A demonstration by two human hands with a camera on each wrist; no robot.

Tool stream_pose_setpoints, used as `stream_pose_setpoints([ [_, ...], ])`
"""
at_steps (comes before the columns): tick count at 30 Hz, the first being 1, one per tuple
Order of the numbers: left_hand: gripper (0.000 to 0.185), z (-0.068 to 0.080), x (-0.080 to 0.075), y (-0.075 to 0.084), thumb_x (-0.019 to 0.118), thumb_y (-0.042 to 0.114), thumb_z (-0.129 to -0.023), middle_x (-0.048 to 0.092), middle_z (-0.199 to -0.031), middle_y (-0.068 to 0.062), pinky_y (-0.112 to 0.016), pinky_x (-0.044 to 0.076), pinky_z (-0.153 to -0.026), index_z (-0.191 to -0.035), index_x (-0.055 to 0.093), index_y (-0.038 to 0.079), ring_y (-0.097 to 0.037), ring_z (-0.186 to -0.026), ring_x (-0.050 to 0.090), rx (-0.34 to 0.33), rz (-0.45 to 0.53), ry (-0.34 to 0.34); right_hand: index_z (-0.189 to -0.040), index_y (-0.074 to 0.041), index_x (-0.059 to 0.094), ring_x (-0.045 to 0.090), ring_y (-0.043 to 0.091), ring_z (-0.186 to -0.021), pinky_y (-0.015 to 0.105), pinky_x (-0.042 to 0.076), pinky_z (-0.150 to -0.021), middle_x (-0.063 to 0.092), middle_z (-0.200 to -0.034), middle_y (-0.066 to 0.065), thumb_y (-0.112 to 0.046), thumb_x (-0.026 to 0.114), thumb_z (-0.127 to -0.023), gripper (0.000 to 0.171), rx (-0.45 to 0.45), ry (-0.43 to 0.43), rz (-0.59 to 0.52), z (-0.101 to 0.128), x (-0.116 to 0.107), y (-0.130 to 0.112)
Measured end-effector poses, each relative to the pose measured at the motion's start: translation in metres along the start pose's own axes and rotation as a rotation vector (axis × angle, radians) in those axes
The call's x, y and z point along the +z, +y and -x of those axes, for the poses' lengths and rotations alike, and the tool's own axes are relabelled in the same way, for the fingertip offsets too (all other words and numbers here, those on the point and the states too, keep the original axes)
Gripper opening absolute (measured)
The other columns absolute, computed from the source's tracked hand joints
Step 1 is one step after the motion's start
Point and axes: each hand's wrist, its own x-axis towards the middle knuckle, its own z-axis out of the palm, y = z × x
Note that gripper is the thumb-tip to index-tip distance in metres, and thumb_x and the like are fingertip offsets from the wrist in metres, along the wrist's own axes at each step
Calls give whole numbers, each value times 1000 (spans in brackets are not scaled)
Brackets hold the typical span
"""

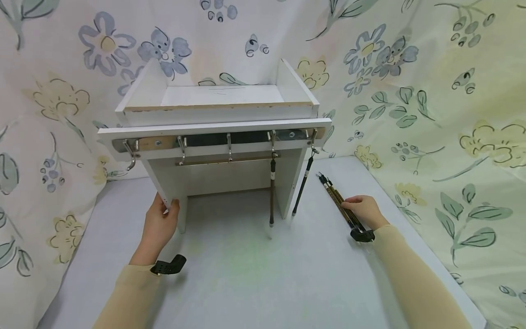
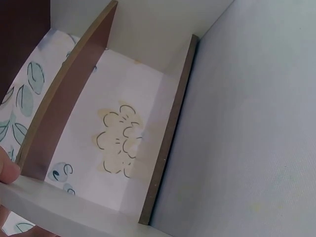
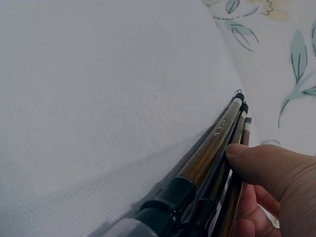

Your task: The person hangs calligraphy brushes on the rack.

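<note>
Cream sleeves (image 1: 419, 281) nearest, 8 and 4 o'clock. Left hand (image 1: 158, 226), 8 o'clock: fingers grip side panel of white wooden hook rack (image 1: 213, 116) at 12. Right hand (image 1: 365, 210), 4 o'clock: fingers pinch slender brown-and-black looped brushes (image 1: 336, 197) lying on white bench (image 1: 234, 278). Likely best: steady rack, part one brush cleanly, loop clear.

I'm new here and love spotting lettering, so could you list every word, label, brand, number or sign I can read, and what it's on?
No text can be read for certain.
Brush in the right hand: small pale marks on the handle, perhaps characters, too small and blurred to read.
Hanging brushes: no lettering can be made out.
White shelf: none visible.
</note>
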Motion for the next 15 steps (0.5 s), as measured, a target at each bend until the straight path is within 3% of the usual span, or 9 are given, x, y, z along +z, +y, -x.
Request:
stream_pose_setpoints([
  [7, 46, 0, 0, -1, 45, 25, -102, 44, -141, -25, -61, 45, -92, -143, 37, 5, -45, -125, 46, 3, 7, -7, -113, -4, 69, 56, 28, -101, 36, 46, -82, 65, -112, 15, -37, 68, -90, 40, -14, 25, 11, 4, -9, 0],
  [15, 46, 0, 0, -2, 44, 26, -102, 44, -141, -25, -62, 44, -91, -143, 36, 5, -46, -125, 46, 5, 9, -11, -116, -3, 66, 53, 34, -113, 49, 43, -93, 62, -120, 20, -40, 68, -90, 45, -89, 71, -51, 16, -17, -13],
])
